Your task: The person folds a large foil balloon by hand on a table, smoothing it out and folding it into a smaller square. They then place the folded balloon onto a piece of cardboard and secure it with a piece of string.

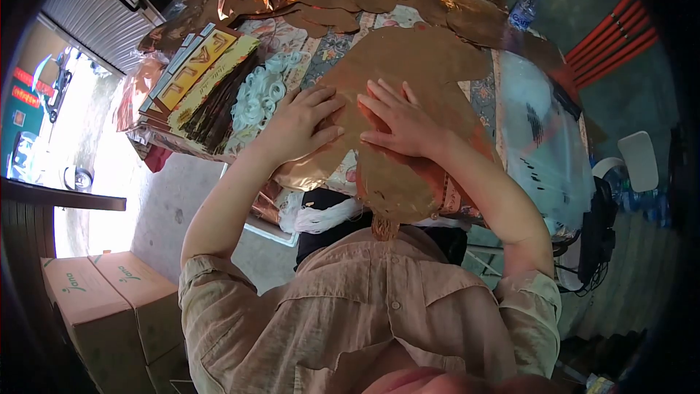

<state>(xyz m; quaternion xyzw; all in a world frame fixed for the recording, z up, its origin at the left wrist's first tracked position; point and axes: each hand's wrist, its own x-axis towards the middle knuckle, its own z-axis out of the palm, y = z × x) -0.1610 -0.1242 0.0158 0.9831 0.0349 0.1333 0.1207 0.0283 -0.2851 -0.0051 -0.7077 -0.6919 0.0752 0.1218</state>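
Note:
A large copper-brown foil cutout (408, 58) with rounded lobes lies across the table in front of me. My left hand (305, 120) rests palm down on its left part, fingers stretched out. Palm down as well, my right hand (401, 118) presses on the middle of the cutout with its fingers spread. Nothing is held in either hand. One lobe of the foil (397, 190) hangs toward my body at the near edge. Left of my left hand sit white plastic rings (259, 95) in a heap.
Printed cards reading "FALL" (197, 76) are stacked at the left. More brown foil pieces (313, 0) pile along the far edge. A water bottle (525, 9) and clear plastic bags (536, 138) lie at the right. White string (328, 217) is near my lap. Cardboard boxes (109, 284) stand lower left.

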